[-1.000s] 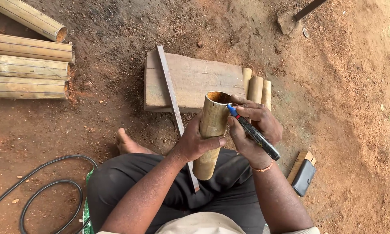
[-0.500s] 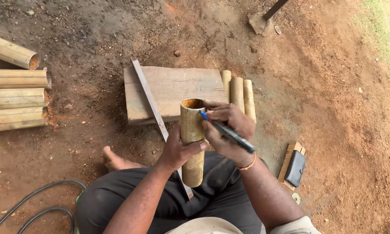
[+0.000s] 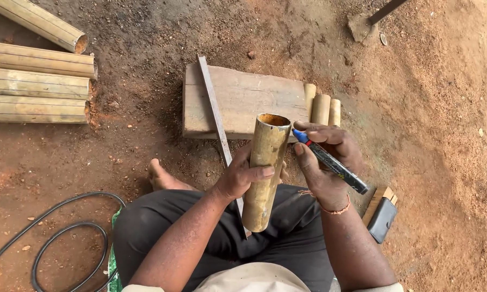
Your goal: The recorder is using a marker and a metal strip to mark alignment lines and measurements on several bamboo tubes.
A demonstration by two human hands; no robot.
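Bamboo tube (image 3: 264, 168) near upright — open end up.

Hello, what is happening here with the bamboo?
A person sits on the dirt ground and marks a bamboo tube. The left hand grips the tube around its middle, holding it nearly upright over the lap. The right hand holds a marker with its blue tip at the tube's upper side. A wooden board with a metal ruler lies in front, and bamboo poles lie at the left.

wooden board (image 3: 254, 100); metal strip (image 3: 214, 108); stacked bamboo poles (image 3: 35, 81); black hose (image 3: 54, 238); three short bamboo pieces (image 3: 322, 105)
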